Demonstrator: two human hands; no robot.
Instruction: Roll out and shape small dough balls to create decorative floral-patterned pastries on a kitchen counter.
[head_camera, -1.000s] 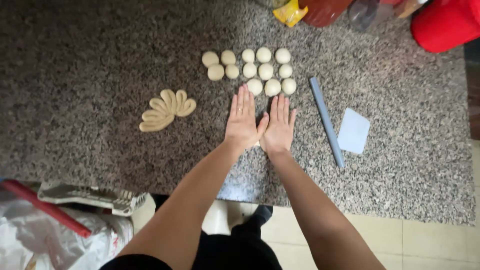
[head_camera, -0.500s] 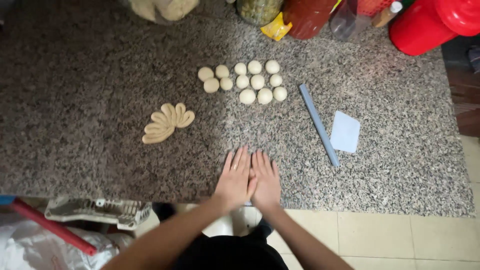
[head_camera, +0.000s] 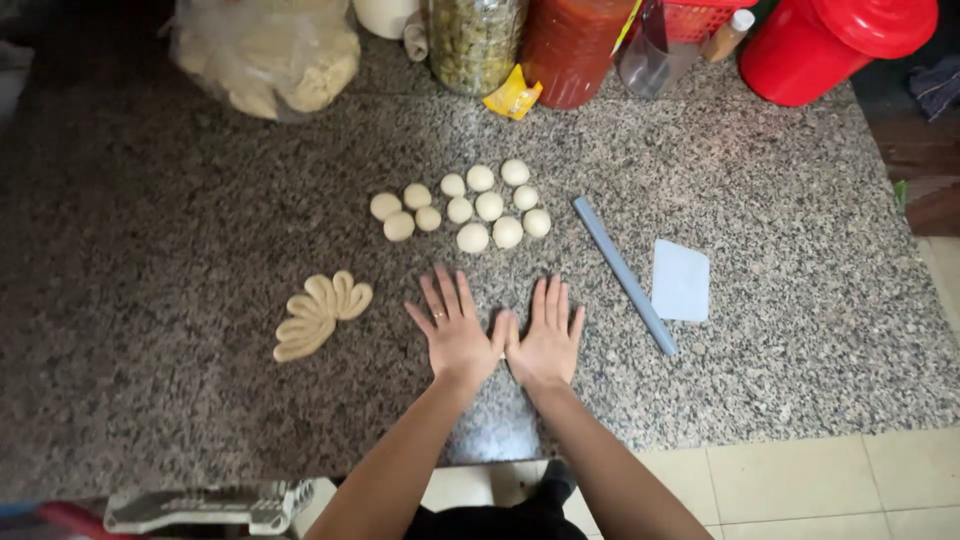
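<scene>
I see both hands pressed flat on the speckled granite counter (head_camera: 760, 340), palms down, fingers spread and gripping nothing. The left hand (head_camera: 455, 330) and the right hand (head_camera: 545, 335) lie side by side with their thumbs touching near the counter's front edge; a ring shows on one finger of the left hand.

Just beyond the fingertips sits a cluster of dough balls (head_camera: 470, 205), eleven small pale rounds in loose rows, none of them touched by either hand. To the left of the left hand, apart from it, lies a shaped dough piece (head_camera: 318, 312), flattened lobes fanned out like a leaf or a shell. To the right of the right hand, a slim grey rolling stick (head_camera: 625, 275) lies slantwise on the stone, and just beside it on the far side rests a white scraper card (head_camera: 681, 280).

Along the back of the counter stand a clear bag of dough-coloured lumps (head_camera: 270, 55), a jar of greenish pieces (head_camera: 478, 40), a jar of red sauce (head_camera: 575, 50) with a yellow packet (head_camera: 512, 97) at its foot, and a red plastic bucket with lid (head_camera: 830, 45). Pale floor tiles (head_camera: 820, 480) show below the counter's edge.
</scene>
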